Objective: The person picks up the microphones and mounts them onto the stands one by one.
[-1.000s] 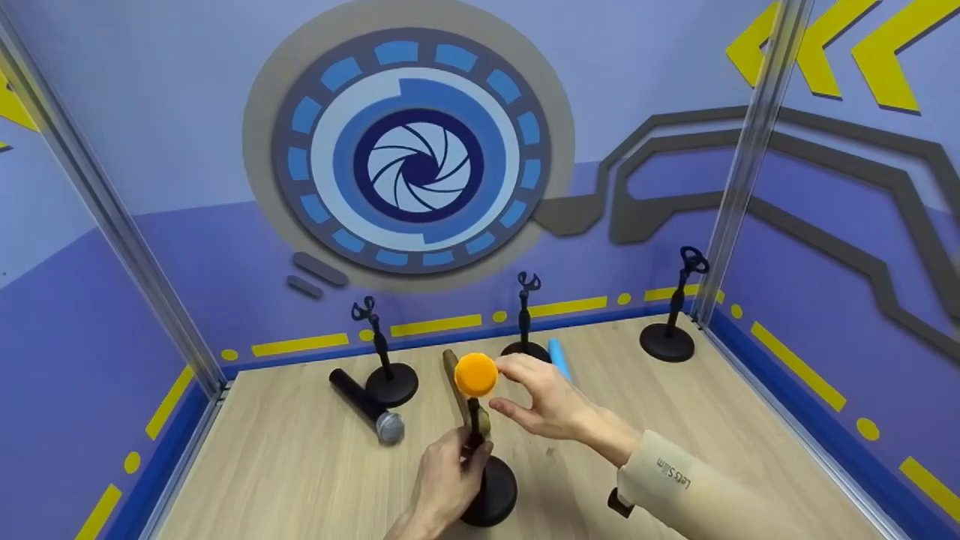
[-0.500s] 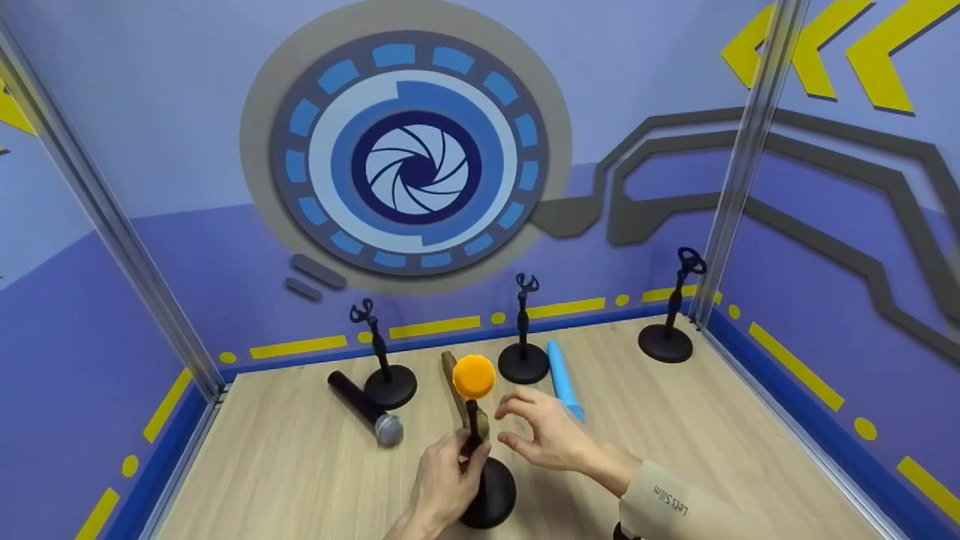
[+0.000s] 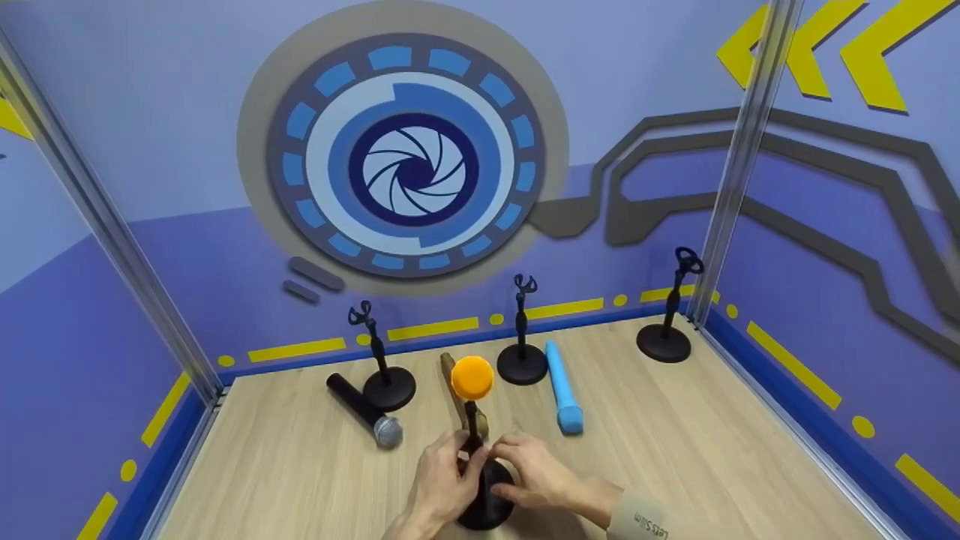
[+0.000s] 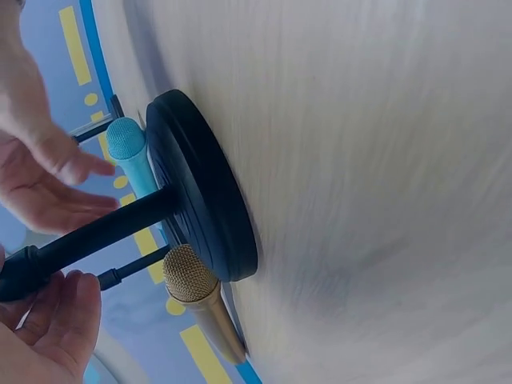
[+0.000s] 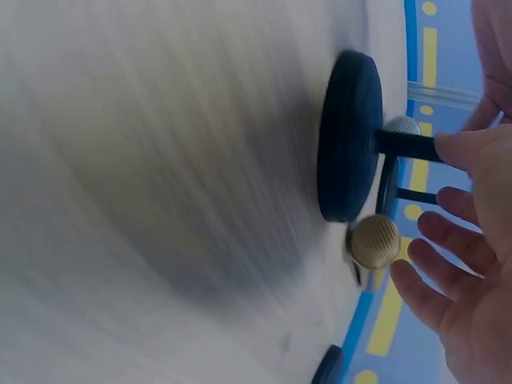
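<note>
My left hand [image 3: 448,480] grips the pole of a black microphone stand [image 4: 200,184], its fingers wrapped below the pole's upper joint. An orange microphone head [image 3: 472,377] shows at the top of this stand; the rest of that microphone is hidden beneath it. On the pole's other side is my right hand [image 3: 536,472], fingers loosely bent and spread. Its thumb overlaps the pole in the right wrist view, above the round base. Behind the stand lies a gold microphone [image 4: 210,300], partly covered by the stand in the head view.
A black microphone [image 3: 364,410] with a silver head lies at left beside a stand [image 3: 389,387]. A blue microphone [image 3: 562,386] lies right of the back middle stand [image 3: 523,364]. Another stand [image 3: 664,343] stands in the back right corner. Printed walls enclose the wooden table [image 3: 712,450].
My right hand has moved down from beside the orange head to the lower pole, uncovering the blue microphone and the back middle stand's base. My left hand keeps its grip.
</note>
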Action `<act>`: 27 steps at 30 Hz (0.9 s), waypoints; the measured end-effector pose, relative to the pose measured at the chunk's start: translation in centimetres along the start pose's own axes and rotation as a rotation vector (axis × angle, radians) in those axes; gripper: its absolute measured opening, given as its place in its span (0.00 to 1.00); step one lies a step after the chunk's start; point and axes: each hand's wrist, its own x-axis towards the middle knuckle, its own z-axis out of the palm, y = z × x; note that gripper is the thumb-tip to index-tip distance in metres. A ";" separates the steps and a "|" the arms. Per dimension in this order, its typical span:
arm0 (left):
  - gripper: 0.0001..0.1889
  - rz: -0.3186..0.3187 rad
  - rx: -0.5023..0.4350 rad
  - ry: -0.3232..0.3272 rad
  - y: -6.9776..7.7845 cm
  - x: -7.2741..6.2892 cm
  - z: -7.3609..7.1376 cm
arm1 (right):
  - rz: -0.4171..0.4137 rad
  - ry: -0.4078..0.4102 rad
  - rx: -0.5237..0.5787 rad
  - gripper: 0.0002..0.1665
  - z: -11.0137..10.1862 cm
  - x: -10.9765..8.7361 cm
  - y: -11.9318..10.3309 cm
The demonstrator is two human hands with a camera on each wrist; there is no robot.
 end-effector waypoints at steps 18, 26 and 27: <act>0.07 -0.089 -0.101 -0.101 -0.2 0.4 -0.7 | 0.159 -0.273 -0.022 0.27 1.3 0.5 -0.3; 0.09 -0.142 -0.034 -0.072 -0.3 0.6 -0.3 | 0.159 -0.260 -0.044 0.26 1.4 0.8 -0.5; 0.10 -0.162 -0.033 -0.060 -0.3 0.6 -0.1 | 0.159 -0.262 -0.043 0.26 1.4 0.8 -0.5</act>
